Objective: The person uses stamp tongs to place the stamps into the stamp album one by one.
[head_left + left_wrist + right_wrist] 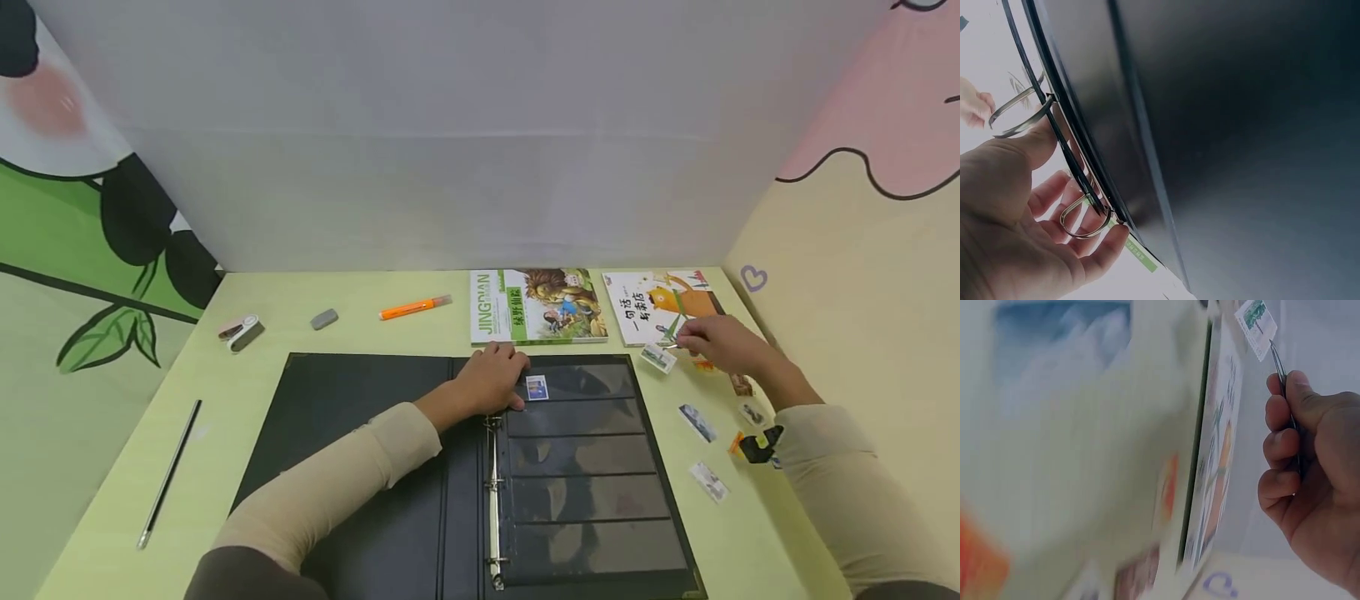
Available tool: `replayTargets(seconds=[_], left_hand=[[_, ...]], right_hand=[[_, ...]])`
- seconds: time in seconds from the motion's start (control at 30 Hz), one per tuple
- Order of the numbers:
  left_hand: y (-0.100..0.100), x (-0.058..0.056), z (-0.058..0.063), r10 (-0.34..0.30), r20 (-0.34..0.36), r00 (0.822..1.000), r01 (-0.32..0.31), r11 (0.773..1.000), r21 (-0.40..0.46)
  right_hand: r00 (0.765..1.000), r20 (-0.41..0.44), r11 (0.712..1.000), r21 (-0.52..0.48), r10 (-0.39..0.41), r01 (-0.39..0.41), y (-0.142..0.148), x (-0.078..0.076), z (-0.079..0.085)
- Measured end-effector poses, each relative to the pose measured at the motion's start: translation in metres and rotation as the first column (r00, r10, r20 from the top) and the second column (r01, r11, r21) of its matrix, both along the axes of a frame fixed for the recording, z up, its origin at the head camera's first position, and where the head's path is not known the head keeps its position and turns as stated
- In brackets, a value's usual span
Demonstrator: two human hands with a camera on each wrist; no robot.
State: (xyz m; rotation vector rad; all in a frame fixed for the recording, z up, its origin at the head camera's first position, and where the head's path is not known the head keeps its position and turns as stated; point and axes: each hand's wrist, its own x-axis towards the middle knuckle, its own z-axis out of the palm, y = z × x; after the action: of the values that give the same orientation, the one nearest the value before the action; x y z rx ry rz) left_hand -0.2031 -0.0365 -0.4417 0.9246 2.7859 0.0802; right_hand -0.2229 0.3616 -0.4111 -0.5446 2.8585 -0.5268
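My right hand (722,343) grips a pair of metal tweezers (1277,359) between thumb and curled fingers. A small white-edged stamp (1256,328) with a green tree picture is pinched at the tips, off the right side of the album in the head view. My left hand (491,379) rests with loosely bent fingers at the top of the black stamp album (360,433), by its upper metal ring (1085,234). The album lies spread out, a page of clear pocket strips (592,458) on its right side. One blue stamp (537,387) sits in the top strip, near my left thumb.
Several loose stamps (697,423) lie right of the album, some near my right sleeve. Behind are two picture books (538,307), an orange marker (415,307), a grey eraser (324,319) and a stapler (245,333). A pencil (169,475) lies at left. Walls border the table.
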Motion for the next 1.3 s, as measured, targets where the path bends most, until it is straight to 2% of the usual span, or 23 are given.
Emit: replayTargets(seconds=[0.23, 0.37, 0.5, 0.63, 0.83, 1.03, 1.3], left_hand=[[0.001, 0.002, -0.004, 0.018, -0.016, 1.0, -0.017, 1.0, 0.011], [0.001, 0.004, -0.003, 0.016, -0.007, 1.0, -0.016, 1.0, 0.015], [0.002, 0.006, -0.001, 0.01, -0.008, 1.0, -0.01, 1.0, 0.011], [0.002, 0.007, 0.0, 0.011, -0.011, 1.0, -0.011, 1.0, 0.003], [0.0, 0.005, 0.001, 0.018, -0.013, 1.0, -0.018, 1.0, -0.002], [0.0, 0.003, 0.002, 0.021, -0.01, 1.0, -0.021, 1.0, 0.004], [0.001, 0.004, -0.001, 0.019, -0.011, 1.0, -0.019, 1.0, -0.013]], right_hand=[[0.993, -0.11, 0.994, -0.1, 0.032, -0.043, -0.058, -0.024, -0.009], [0.989, -0.108, 0.989, -0.103, 0.097, -0.108, -0.086, -0.029, -0.016], [0.986, -0.072, 0.984, -0.084, 0.15, -0.156, -0.104, -0.028, -0.021], [0.977, -0.05, 0.976, -0.049, 0.209, -0.212, -0.113, -0.027, -0.026], [0.94, 0.01, 0.94, 0.017, 0.34, -0.34, -0.12, -0.029, -0.023], [0.925, 0.068, 0.922, 0.086, 0.373, -0.378, -0.123, -0.032, -0.014], [0.904, 0.137, 0.901, 0.113, 0.404, -0.419, -0.125, -0.034, -0.014]])
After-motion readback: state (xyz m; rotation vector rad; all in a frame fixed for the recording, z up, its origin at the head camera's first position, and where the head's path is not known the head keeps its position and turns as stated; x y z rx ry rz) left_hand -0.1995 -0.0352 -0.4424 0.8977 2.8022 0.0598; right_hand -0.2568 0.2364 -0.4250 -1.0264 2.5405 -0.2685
